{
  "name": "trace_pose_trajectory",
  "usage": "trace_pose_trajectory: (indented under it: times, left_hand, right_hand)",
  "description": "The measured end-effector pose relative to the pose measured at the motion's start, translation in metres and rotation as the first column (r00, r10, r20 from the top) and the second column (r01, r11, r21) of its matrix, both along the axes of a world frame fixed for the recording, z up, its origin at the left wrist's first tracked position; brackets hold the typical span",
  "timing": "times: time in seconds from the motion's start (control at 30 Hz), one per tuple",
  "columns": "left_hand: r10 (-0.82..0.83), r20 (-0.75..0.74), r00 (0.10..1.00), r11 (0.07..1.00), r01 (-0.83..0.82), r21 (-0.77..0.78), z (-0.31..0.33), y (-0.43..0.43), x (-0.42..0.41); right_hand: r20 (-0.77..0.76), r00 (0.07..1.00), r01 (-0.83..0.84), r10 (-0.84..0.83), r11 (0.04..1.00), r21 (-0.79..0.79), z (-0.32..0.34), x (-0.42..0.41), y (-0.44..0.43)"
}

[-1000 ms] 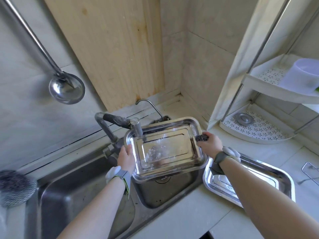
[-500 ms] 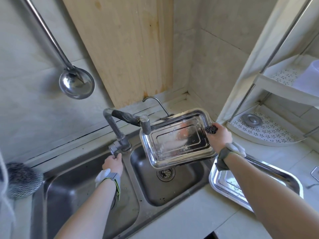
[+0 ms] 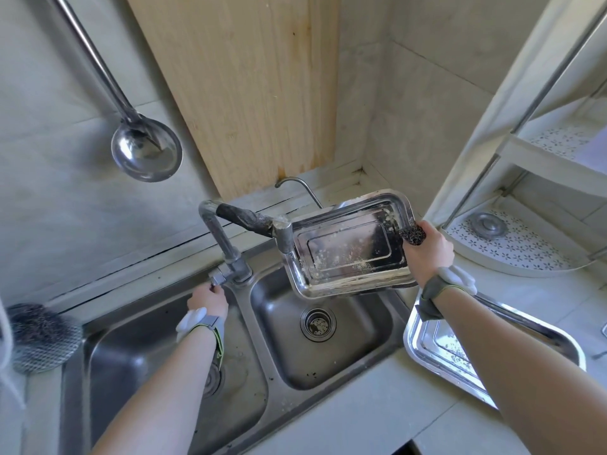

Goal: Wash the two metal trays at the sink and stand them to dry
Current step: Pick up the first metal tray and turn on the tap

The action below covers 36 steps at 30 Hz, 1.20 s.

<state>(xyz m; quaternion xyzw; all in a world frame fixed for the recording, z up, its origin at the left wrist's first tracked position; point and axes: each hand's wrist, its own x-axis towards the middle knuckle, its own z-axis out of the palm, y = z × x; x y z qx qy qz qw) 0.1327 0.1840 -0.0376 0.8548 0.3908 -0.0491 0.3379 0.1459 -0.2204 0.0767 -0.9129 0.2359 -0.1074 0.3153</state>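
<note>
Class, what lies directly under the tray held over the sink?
Under the held tray: the right basin and its drain strainer. The basin's back wall is hidden.

A rectangular metal tray (image 3: 349,246) is held tilted over the right basin of a steel double sink (image 3: 371,343), its near long edge lowest and its shiny inside, flecked with pale residue, facing the camera. The second tray (image 3: 427,336), also speckled inside, lies flat on the counter just right of the sink, partly hidden by a forearm.
</note>
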Motion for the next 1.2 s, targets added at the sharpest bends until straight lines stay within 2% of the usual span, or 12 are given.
trace_pose_trajectory:
  times: [0.6, 1.2]
  left_hand:
    - [-0.083, -0.046, 0.996, 0.991, 0.087, 0.106, 0.02, 0.002, -0.004]
    - [0.01, 0.006, 1.0, 1.0, -0.01, 0.004, 0.028, 0.002, -0.009]
  right_hand:
    - [0.019, 1.0, 0.019, -0.019, 1.0, -0.02, 0.008, 0.001, -0.007]
    - [0.021, 0.999, 0.031, -0.031, 0.999, -0.031, 0.009, 0.001, -0.013]
